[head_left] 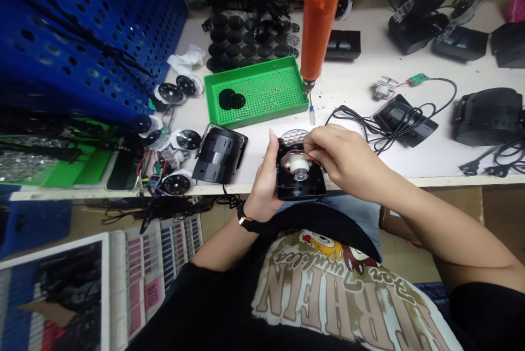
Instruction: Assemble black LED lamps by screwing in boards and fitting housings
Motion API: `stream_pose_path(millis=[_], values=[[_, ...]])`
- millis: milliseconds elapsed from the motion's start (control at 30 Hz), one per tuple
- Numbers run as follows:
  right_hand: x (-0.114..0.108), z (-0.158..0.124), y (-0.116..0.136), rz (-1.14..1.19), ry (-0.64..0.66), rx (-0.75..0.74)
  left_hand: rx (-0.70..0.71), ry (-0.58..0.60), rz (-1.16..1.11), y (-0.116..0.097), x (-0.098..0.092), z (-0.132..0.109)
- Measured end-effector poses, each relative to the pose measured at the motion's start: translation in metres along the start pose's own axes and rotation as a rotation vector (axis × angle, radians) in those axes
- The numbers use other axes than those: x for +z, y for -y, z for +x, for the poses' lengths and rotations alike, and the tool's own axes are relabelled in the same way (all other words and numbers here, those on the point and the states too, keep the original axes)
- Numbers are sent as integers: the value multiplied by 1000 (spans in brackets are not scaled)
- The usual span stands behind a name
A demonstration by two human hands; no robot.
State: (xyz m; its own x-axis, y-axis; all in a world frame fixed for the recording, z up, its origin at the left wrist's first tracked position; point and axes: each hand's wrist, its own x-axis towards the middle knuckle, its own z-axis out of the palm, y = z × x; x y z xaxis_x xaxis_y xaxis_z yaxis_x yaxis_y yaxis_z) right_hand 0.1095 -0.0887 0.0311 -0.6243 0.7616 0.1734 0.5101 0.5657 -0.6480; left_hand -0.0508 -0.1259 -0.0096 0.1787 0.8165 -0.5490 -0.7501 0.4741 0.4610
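Note:
My left hand [266,184] grips the left side of a black plastic housing [301,189] at the table's front edge, thumb pointing up along it. Inside the housing sits a white motor unit with a clear lens-like tip [301,169], with thin red wires [314,158] curving around it. The fingers of my right hand [344,157] are pinched together at the housing's upper right, by the red wire; what lies between the fingertips is hidden. A clear honeycomb-patterned disc [294,136] shows just behind the housing.
An orange electric screwdriver [320,23] hangs bit-down above the table. Behind the housing lies a green tray [256,113] with small screws and black discs. A black housing [219,154] stands left; a cabled one [406,120] lies right. A blue perforated crate [135,23] rises at the left.

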Motion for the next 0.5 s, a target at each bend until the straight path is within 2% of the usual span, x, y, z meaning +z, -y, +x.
stream_pose_path(millis=[333, 500], values=[[1, -4, 1, -9, -79, -9, 38, -41, 21, 4, -1, 1], [2, -5, 1, 1, -128, -17, 104, -52, 20, 5, 2, -1]])
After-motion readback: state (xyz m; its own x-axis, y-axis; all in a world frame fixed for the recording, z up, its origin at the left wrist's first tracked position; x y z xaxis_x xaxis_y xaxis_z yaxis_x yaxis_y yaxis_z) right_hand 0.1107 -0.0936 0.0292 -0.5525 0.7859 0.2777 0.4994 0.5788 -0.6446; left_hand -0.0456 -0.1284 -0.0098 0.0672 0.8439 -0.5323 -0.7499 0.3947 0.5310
